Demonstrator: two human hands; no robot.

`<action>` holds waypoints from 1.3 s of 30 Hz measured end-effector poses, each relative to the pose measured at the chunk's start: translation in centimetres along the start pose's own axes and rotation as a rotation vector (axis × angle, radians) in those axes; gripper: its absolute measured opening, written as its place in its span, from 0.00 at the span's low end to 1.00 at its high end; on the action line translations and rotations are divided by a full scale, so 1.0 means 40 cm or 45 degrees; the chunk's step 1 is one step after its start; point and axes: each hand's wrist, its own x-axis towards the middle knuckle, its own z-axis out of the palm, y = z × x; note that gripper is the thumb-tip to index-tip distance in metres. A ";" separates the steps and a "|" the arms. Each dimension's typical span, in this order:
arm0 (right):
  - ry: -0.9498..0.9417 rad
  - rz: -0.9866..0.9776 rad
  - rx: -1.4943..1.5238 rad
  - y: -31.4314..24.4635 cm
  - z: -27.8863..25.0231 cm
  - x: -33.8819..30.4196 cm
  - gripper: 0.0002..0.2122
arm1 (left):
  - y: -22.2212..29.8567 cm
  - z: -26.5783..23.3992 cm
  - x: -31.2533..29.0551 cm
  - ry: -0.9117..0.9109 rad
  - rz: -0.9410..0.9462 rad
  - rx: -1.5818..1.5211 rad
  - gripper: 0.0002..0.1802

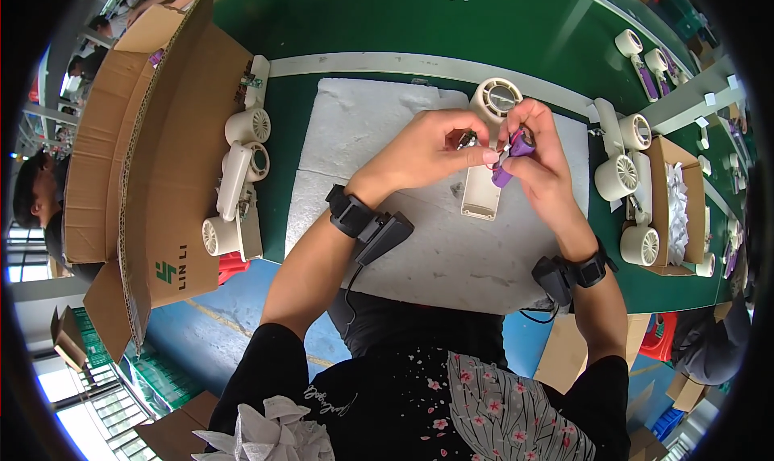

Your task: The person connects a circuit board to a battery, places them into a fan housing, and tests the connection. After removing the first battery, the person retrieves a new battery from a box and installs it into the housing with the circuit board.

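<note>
Purple battery (523, 144) in right grip (550, 173)

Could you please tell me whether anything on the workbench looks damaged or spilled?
The white mat looks worn: grey smudges mark its surface, and a crease or crack crosses its left part. Nothing on it looks spilled.

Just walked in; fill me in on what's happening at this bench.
A person is working with both hands over a grey-white mat. The right hand holds a purple cylinder, while the left hand pinches a small part, too hidden to identify. Below them, a cream fan casing lies on the mat. More fan bodies stand to the left and right, beside cardboard boxes.
</note>
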 end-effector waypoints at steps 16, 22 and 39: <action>0.174 0.015 -0.466 -0.041 -0.027 0.008 0.11 | -0.019 0.002 0.006 0.037 -0.046 -0.321 0.09; 0.110 -0.124 -1.071 -0.030 -0.037 0.013 0.05 | -0.024 0.003 0.005 0.031 0.000 -0.317 0.08; 0.083 -0.143 -1.146 -0.018 0.011 -0.005 0.04 | -0.016 -0.005 0.009 0.078 -0.038 -0.434 0.08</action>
